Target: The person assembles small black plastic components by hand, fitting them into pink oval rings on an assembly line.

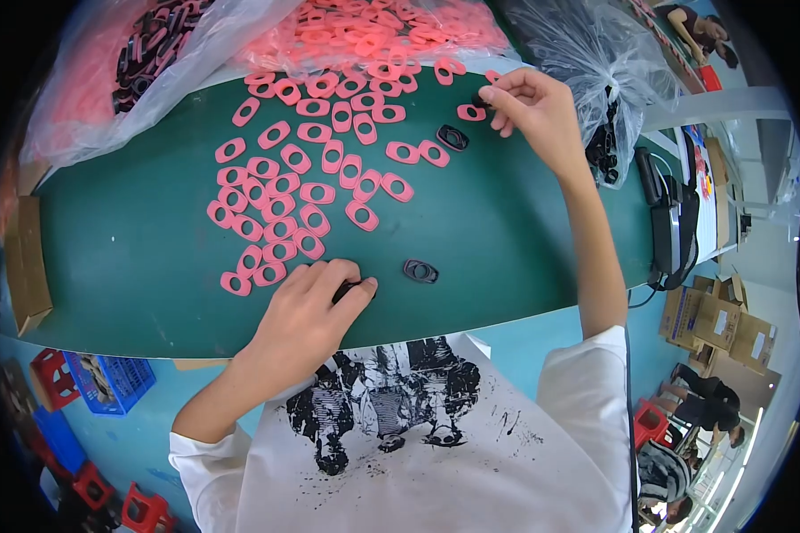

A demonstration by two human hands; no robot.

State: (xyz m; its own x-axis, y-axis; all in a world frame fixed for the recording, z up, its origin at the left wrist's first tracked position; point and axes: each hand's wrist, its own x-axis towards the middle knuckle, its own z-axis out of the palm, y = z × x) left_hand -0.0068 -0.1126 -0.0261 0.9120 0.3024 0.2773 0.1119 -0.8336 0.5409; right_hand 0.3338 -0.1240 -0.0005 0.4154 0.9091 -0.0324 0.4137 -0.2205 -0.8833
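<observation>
My left hand (304,313) rests near the table's front edge, its thumb and fingers closed on a black plastic part (345,290) that is mostly covered. Out at the far right, my right hand (535,108) pinches a small dark piece (480,101) between thumb and fingertips, above a pink ring-shaped piece (470,113). One black oval part (420,271) with a round opening lies to the right of my left hand. Another black part (453,137) sits just left of and below my right hand. Many pink oval pieces with holes (314,219) spread over the table's middle.
Heaped pink pieces (364,34) fill a clear bag along the green table's (471,213) far side. A bag of dark parts (156,44) stands far left, a tied clear bag (587,53) far right. A cardboard box (28,265) stands at the left edge.
</observation>
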